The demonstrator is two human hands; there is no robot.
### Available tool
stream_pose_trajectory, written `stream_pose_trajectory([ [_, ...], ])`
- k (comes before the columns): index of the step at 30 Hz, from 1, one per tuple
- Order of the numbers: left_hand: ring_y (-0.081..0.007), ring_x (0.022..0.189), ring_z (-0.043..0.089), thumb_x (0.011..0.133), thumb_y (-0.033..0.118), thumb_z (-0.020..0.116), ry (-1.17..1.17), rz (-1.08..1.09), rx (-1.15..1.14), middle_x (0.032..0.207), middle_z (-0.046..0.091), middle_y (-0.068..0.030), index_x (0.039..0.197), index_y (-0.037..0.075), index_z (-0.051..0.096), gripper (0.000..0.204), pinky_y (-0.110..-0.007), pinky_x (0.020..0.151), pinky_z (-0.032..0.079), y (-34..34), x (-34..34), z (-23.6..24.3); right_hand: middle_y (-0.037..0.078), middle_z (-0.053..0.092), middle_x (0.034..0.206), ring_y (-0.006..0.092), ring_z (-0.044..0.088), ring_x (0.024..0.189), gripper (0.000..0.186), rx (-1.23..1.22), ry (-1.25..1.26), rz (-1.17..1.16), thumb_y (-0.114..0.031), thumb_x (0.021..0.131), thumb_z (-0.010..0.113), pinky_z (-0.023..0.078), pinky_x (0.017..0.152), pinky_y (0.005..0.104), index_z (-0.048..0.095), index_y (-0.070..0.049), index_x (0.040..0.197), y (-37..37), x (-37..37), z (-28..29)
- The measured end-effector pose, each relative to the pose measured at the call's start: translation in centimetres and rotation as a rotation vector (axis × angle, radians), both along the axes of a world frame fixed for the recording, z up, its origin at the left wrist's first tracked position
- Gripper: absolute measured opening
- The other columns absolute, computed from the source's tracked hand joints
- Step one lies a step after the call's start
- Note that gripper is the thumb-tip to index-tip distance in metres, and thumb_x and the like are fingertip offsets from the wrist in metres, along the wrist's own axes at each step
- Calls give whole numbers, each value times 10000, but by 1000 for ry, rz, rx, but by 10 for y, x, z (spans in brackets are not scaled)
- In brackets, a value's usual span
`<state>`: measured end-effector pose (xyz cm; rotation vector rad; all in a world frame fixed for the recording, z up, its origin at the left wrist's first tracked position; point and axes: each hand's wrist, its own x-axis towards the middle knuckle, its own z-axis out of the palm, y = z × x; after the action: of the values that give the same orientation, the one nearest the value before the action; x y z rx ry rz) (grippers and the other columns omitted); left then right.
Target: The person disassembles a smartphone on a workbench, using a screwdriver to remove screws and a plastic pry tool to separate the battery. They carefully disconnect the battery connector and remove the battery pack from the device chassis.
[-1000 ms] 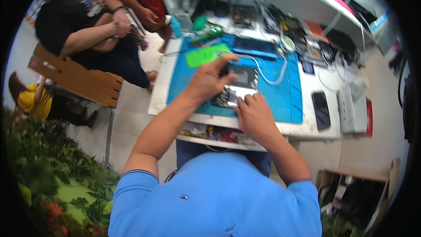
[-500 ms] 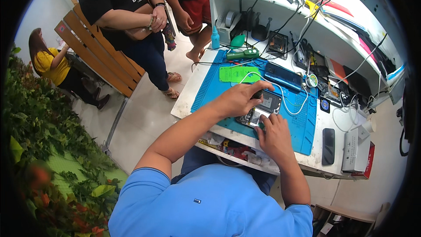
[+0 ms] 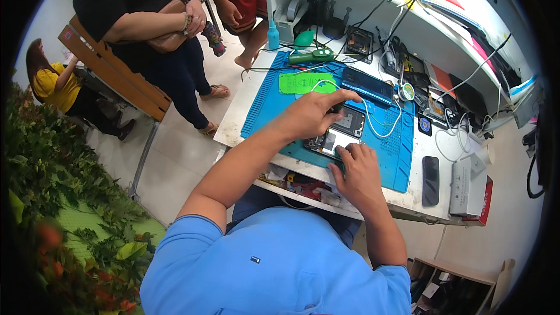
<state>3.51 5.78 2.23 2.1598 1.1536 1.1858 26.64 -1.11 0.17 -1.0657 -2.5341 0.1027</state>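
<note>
An opened phone (image 3: pixel 348 123) lies on a blue work mat (image 3: pixel 265 98), its inner parts bare. My left hand (image 3: pixel 310 115) is over the phone's upper left, index finger stretched across the top of a dark-handled screwdriver (image 3: pixel 337 107). Thumb and fingers close around that handle; the tip is hidden. My right hand (image 3: pixel 361 174) grips the phone's lower edge, with bent fingertips on it and the thumb apart at the near side. A white cable (image 3: pixel 380 134) loops beside the phone. Behind my left hand lies a green pad (image 3: pixel 297 83).
A blue-edged phone (image 3: pixel 367 86) lies at the mat's far side. Near it are a green tool (image 3: pixel 312 56), a blue bottle (image 3: pixel 273 35) and a solder spool (image 3: pixel 406 91). A dark phone (image 3: pixel 430 181) and white box (image 3: pixel 468 186) stand right. People stand beyond the bench.
The whole view has shifted slightly, so the bench appears further left. Both hands stay at the opened phone, the left still closed around the screwdriver.
</note>
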Motion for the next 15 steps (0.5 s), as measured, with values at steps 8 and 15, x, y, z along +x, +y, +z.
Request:
stream_pose_trajectory([
  [8,-225,868,774,967,146,860,47,30,-8,1014,770,-91,1430,201,664,506,-366,811,608,-2,-7,-5,183,659,1122,375,599,1145,382,-46,-13,-9,-256,935,826,458,1060,498,727,29,1169,-1,-2,2],
  [15,-165,964,774,1012,-46,745,34,-57,-248,1084,791,-53,1517,180,566,582,-354,920,608,-5,-17,1,206,653,1159,381,604,1183,379,35,32,18,-280,941,815,436,1124,526,690,50,1082,1,-4,-6],
])
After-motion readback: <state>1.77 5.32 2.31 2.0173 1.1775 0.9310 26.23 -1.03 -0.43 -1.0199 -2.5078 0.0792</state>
